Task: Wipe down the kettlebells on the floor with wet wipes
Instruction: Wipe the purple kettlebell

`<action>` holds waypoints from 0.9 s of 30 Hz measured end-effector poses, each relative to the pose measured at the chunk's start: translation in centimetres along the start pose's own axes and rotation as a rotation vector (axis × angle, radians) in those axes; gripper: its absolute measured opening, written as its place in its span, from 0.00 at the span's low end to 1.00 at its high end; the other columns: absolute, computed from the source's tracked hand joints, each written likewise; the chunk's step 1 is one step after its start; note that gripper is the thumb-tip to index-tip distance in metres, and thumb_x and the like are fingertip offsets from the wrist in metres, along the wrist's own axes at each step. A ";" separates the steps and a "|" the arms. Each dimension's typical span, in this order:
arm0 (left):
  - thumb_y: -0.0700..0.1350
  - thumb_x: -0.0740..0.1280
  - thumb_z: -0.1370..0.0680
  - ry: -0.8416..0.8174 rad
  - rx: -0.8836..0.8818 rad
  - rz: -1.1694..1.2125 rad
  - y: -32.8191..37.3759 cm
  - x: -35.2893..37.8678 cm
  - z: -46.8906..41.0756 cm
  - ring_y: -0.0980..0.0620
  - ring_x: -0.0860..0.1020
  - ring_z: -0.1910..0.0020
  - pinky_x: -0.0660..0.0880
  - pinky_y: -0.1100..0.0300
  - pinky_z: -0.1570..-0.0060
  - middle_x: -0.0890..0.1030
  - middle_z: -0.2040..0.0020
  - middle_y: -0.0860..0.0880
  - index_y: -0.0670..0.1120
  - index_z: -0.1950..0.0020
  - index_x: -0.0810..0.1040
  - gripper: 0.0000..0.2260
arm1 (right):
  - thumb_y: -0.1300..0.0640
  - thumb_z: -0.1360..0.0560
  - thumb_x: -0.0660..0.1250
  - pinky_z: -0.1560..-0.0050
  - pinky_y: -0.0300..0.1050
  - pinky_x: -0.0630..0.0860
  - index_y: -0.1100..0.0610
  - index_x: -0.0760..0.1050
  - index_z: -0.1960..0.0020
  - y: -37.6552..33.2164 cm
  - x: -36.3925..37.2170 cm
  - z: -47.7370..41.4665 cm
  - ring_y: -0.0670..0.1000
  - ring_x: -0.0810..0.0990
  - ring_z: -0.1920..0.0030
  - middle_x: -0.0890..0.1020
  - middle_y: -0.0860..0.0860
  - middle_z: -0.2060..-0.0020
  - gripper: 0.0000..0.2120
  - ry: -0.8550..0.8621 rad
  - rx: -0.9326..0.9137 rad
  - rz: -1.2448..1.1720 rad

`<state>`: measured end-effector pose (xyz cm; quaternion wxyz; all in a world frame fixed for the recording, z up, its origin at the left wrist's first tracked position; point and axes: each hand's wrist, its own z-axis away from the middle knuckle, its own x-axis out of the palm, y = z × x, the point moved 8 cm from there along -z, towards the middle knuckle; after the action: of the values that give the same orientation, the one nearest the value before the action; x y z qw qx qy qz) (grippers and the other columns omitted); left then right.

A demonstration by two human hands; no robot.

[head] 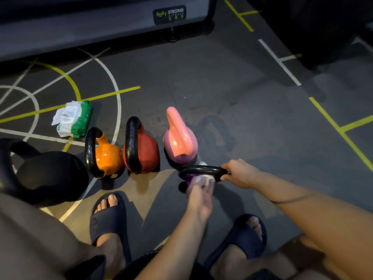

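The purple kettlebell (187,176) sits on the floor (252,122) just in front of the person's sandalled feet, and it is the one being cleaned. The right hand (240,173) curls round the right end of its black handle (201,170), steadying it. The left hand (198,197) presses a bunched white wet wipe (201,179) against the body just under the handle, fingers bent over the cloth. Just beyond the purple kettlebell and nearly touching it stands the pink kettlebell (179,138). To its left, in a row, come the red kettlebell (145,150), the orange kettlebell (107,156) and a large black kettlebell (50,174). The green-and-white pack of wipes (73,119) lies well off to the left, beyond the orange one. To do this step well, the right hand's grip probably needs to stay firm so the bell does not roll while the wipe is pushed round the body. The handle itself likely wants a full pass, including the underside and the spot the right hand covers, which calls for shifting that grip. How much of the purple surface is already wiped cannot be told.
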<state>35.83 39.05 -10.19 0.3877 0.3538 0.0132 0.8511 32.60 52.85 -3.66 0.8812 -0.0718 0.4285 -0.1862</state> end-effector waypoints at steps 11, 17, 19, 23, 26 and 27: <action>0.32 0.57 0.16 0.021 -0.047 -0.019 -0.6 -0.2 0.8 0.50 0.80 0.57 0.80 0.58 0.48 0.79 0.53 0.42 0.42 0.45 0.76 0.10 | 0.39 0.19 0.57 0.56 0.45 0.78 0.58 0.75 0.57 -0.5 2.3 1.7 0.56 0.82 0.61 0.84 0.56 0.57 0.23 -0.255 0.187 0.014; 0.33 0.60 0.17 0.063 -0.049 -0.139 2.7 -1.8 0.8 0.50 0.81 0.57 0.81 0.63 0.62 0.81 0.52 0.43 0.42 0.43 0.77 0.09 | 0.46 0.20 0.64 0.60 0.38 0.73 0.51 0.82 0.50 -4.4 5.2 1.9 0.46 0.78 0.60 0.81 0.46 0.61 0.11 -0.041 0.120 -0.588; 0.33 0.62 0.17 0.069 -0.037 -0.183 3.1 -1.9 1.2 0.51 0.82 0.57 0.79 0.64 0.64 0.83 0.52 0.44 0.42 0.39 0.77 0.10 | 0.49 0.20 0.65 0.58 0.37 0.73 0.50 0.83 0.50 -4.8 5.5 2.5 0.43 0.78 0.60 0.82 0.42 0.63 0.09 0.040 0.181 -0.803; 0.36 0.65 0.19 0.093 -0.051 -0.351 4.8 -2.9 1.9 0.56 0.81 0.61 0.74 0.66 0.66 0.84 0.55 0.50 0.47 0.43 0.80 0.10 | 0.61 0.19 0.64 0.68 0.35 0.71 0.56 0.82 0.53 -5.8 6.6 3.1 0.43 0.76 0.68 0.81 0.47 0.67 0.09 0.133 0.365 -1.321; 0.37 0.68 0.20 0.115 0.050 -0.544 7.4 -4.0 2.3 0.53 0.81 0.63 0.73 0.65 0.68 0.84 0.59 0.49 0.46 0.50 0.82 0.05 | 0.70 0.23 0.64 0.66 0.39 0.80 0.65 0.80 0.47 -8.2 8.8 1.9 0.50 0.85 0.63 0.85 0.58 0.57 0.08 0.326 0.508 -1.872; 0.38 0.69 0.21 0.137 0.163 -0.648 9.1 -4.2 2.4 0.51 0.81 0.61 0.73 0.64 0.66 0.84 0.59 0.49 0.46 0.53 0.82 0.05 | 0.69 0.23 0.63 0.65 0.40 0.81 0.66 0.78 0.44 -9.3 9.8 1.2 0.50 0.85 0.63 0.85 0.58 0.56 0.09 0.376 0.513 -2.040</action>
<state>33.23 29.26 -8.20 0.6066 0.3032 0.2189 0.7016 36.60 40.40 -7.36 0.2175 -0.1790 0.2428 -0.9283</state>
